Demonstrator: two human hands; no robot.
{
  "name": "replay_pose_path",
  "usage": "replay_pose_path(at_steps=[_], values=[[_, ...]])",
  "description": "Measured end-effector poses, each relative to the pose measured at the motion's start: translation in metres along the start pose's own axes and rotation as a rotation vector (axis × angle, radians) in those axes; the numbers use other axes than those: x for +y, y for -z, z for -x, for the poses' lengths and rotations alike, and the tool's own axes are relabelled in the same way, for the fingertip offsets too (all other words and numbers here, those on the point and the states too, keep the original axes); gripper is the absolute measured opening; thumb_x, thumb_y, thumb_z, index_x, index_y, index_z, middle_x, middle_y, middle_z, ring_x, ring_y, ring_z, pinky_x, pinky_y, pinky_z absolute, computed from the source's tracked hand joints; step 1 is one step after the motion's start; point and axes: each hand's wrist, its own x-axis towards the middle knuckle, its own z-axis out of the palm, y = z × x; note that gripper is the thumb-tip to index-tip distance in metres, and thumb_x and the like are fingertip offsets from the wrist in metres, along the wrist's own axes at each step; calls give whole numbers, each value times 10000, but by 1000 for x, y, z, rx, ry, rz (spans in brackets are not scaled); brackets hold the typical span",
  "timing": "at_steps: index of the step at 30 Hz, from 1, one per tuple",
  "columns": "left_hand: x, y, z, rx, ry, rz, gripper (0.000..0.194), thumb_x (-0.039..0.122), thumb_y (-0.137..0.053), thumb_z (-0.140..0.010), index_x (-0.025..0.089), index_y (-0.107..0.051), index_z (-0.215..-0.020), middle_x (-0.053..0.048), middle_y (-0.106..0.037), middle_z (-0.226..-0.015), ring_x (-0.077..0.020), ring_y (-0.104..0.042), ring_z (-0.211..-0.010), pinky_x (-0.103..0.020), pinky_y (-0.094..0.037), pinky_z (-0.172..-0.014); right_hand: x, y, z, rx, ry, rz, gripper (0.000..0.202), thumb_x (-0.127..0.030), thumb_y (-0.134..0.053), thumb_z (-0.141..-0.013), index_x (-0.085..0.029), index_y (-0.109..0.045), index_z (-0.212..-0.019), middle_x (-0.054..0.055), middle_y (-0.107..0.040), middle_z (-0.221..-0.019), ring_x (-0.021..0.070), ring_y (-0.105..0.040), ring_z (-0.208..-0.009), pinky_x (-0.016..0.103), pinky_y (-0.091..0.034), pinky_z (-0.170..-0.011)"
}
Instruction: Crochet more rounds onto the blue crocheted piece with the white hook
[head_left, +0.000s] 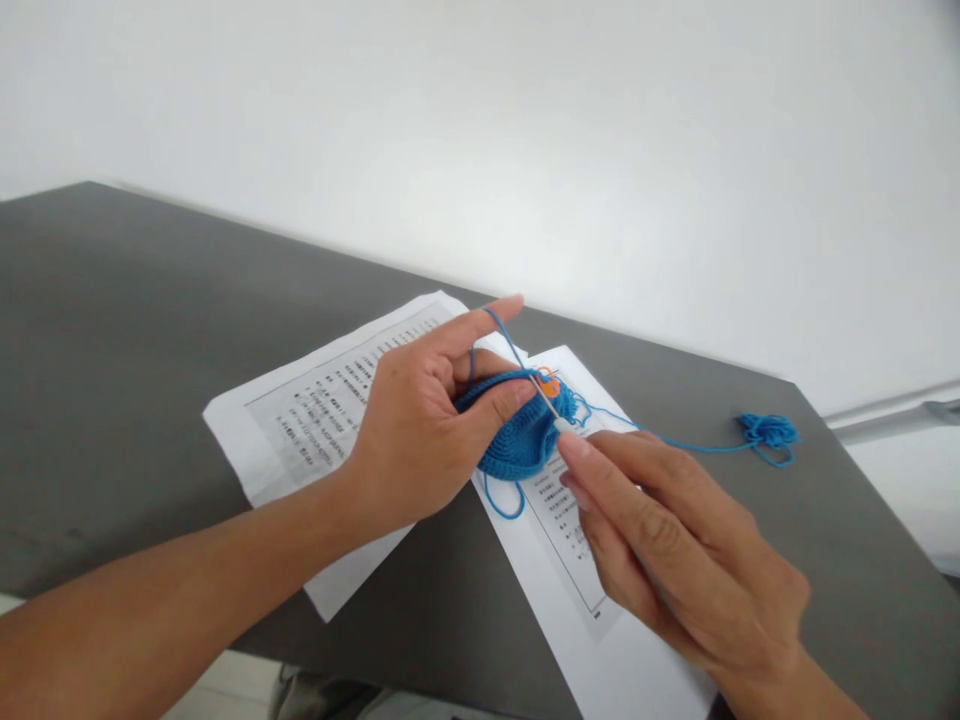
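My left hand (427,420) pinches a piece of blue crochet work (517,440) between thumb and fingers. Its index finger is stretched out, with blue yarn (508,335) looped over it. In my right hand (675,540) is a crochet hook (551,405), its metal shaft pointing up and left to the top edge of the crochet work, near the left thumb tip. The handle is mostly hidden by the fingers. An orange stitch marker (550,383) sits at the work's edge, just behind the hook. Below the work hangs a loose loop of yarn (504,512).
Two printed sheets, a left one (300,420) and a right one (592,620), lie under my hands on the dark grey table (150,320). A small tangle of blue yarn (769,430) rests at the right, its strand running to the work. A white wall (480,150) stands behind.
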Motion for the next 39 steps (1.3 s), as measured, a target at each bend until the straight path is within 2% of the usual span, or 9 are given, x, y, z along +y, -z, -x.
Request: replay_pose_path(at_steps=[7,13,19,23,28,31,39], values=[[3,-2,2,49,-70,-65,665,190,-791,-844,217,-607,-1482,-13,-845,-926,-154,-768,-775,-207,-614,-712,0,-3,2,2,52,-42,611,-20,-765,-854,-56,-609,-1443,169,-813,-1107,279,-795,-962,387,-708,-837],[6,-2,1,49,-2,86,758,150,-843,-780,203,-593,-1494,-20,-841,-894,-150,-765,-746,-182,-605,-646,2,-3,4,9,22,-116,659,-65,-739,-905,-72,-517,-1525,162,-796,-1209,272,-773,-1053,409,-682,-936],[8,-3,1,7,65,244,790,158,-880,-753,211,-599,-1489,-28,-831,-868,-154,-765,-732,-188,-616,-637,6,-8,-1,76,23,-220,628,-129,-698,-957,-116,-496,-1551,158,-778,-1203,283,-744,-1034,427,-672,-817],[9,-3,2,-10,89,300,777,159,-877,-752,215,-608,-1479,-21,-826,-852,-139,-757,-700,-171,-606,-620,6,-7,-3,61,33,-233,571,-214,-657,-999,-114,-515,-1543,176,-784,-1157,305,-738,-1004,454,-653,-759],[10,-3,1,-66,121,393,769,154,-877,-751,211,-611,-1470,-9,-817,-820,-142,-769,-704,-167,-609,-620,3,-3,-1,60,-14,-276,522,-232,-626,-1018,-119,-548,-1521,183,-768,-1157,306,-728,-1003,467,-644,-765],[10,-4,1,-55,119,384,771,145,-871,-751,208,-607,-1473,-10,-818,-813,-151,-771,-701,-179,-612,-614,2,-6,1,81,-64,-326,502,-229,-621,-1017,-128,-570,-1506,183,-763,-1161,310,-732,-983,483,-643,-752],[5,-1,2,-14,22,189,804,104,-862,-745,225,-595,-1494,-27,-840,-908,-159,-769,-762,-193,-618,-664,6,-35,8,336,-176,-427,463,-434,-547,-1053,-206,-651,-1441,134,-798,-1049,266,-742,-795,446,-622,-627]])
